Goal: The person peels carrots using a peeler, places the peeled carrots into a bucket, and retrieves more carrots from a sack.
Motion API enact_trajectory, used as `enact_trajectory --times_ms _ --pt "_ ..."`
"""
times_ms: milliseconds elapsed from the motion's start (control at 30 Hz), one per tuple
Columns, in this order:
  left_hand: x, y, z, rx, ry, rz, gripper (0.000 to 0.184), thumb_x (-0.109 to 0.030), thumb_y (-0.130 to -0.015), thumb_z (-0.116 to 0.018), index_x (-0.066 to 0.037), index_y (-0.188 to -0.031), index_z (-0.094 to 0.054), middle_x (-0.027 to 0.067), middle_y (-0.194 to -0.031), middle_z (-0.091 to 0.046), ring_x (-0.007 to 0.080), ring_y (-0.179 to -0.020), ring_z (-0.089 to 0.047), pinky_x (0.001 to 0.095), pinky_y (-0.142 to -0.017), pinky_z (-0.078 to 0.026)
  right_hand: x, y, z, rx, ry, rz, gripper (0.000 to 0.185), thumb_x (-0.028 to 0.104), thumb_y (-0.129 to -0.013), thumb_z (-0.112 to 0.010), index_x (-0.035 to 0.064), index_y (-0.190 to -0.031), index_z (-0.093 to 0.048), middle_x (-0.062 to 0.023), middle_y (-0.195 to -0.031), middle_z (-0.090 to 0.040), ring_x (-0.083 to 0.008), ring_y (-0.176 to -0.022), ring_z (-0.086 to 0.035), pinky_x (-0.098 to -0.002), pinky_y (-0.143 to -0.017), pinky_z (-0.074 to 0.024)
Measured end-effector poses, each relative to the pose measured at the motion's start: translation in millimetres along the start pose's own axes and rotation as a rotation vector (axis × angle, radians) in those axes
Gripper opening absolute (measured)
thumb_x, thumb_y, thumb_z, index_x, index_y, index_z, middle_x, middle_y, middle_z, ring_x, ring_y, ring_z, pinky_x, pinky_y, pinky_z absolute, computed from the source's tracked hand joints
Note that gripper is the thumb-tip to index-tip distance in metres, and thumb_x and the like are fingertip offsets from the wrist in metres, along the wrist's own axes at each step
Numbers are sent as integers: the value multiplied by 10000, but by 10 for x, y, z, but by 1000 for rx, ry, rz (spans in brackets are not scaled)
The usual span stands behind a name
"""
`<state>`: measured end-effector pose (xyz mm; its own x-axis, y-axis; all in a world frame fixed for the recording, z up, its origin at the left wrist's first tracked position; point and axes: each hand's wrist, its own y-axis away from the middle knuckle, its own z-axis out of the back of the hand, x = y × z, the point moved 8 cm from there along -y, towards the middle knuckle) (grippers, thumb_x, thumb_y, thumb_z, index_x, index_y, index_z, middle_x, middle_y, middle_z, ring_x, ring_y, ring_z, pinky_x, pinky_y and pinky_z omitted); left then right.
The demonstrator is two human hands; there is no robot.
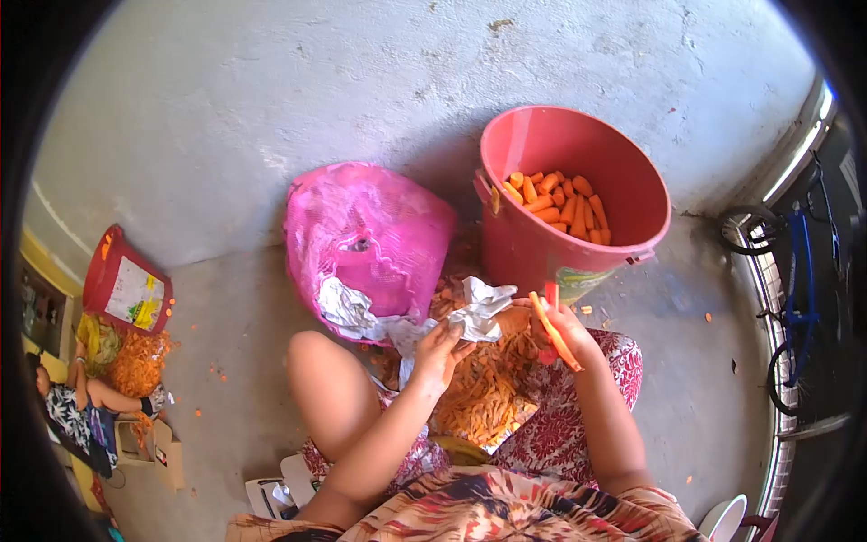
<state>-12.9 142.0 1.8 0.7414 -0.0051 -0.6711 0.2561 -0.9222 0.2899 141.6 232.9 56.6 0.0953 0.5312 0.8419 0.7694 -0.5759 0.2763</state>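
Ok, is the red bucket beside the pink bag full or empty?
Neither, partly filled: carrots lie inside the red bucket, well below its rim.

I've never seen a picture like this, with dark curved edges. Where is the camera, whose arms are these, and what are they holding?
There's no machine here: one camera, worn on a person's head, looks forward and down at their own two bare hands. The left hand grips a crumpled white sheet, perhaps cloth or plastic. The right hand holds a long, thin orange object; I can't tell whether it's a tool or a carrot piece. Orange peelings lie heaped between the legs. Ahead, on the grey floor, stand a bright pink mesh sack and a large red plastic bucket holding orange carrots.
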Motion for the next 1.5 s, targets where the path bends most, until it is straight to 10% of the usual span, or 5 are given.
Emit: enact_trajectory --times_ms 200,733,867,1033,1500 --pt "125 -43 -147 16 -151 55 208 -95 -825 -500 -37 -1024 -492 48 -992 -539 152 -921 -523 325 -771 -460 -387 158 384 -215 160 -93 488 308 -787 -566 -11 -1128 -427 -61 -954 -526 -134 -848 -474 -266 -718 -397" --pt "-468 -404 -383 74 -61 -167 333 -193 -853 -438 15 -1112 -425 148 -1019 -526 258 -928 -535 356 -787 -463 -242 273 284 -201 -69 105 387 344 -776 -577 33 -994 -505 -5 -753 -520 -93 -616 -478 -210 -522 -393" --pt "-419 -479 268 -464 -1163 -231 605 -353 -844 -421 4 -1280 -200 197 -1266 -297 307 -1177 -299 374 -978 -231 -146 276 197 -232 -85 152 386 326 -778 -576 19 -996 -493 -22 -749 -530 -106 -616 -503 -216 -527 -421" --pt "259 50 -654 253 -183 88 766 -583 -716 -500 -45 -1221 -295 119 -1198 -404 229 -1073 -414 399 -909 -305 -222 231 -144 -219 8 53 358 245 -779 -589 15 -1026 -469 -52 -773 -555 -125 -629 -543 -246 -547 -450" --pt "198 265 -187 211 244 372 363 -442 -797 -434 -92 -868 -502 38 -729 -506 177 -642 -488 301 -521 -381 -23 362 139 -580 -92 424 141 167 -831 -511 28 -853 -525 -9 -711 -542 -86 -578 -504 -234 -522 -415"
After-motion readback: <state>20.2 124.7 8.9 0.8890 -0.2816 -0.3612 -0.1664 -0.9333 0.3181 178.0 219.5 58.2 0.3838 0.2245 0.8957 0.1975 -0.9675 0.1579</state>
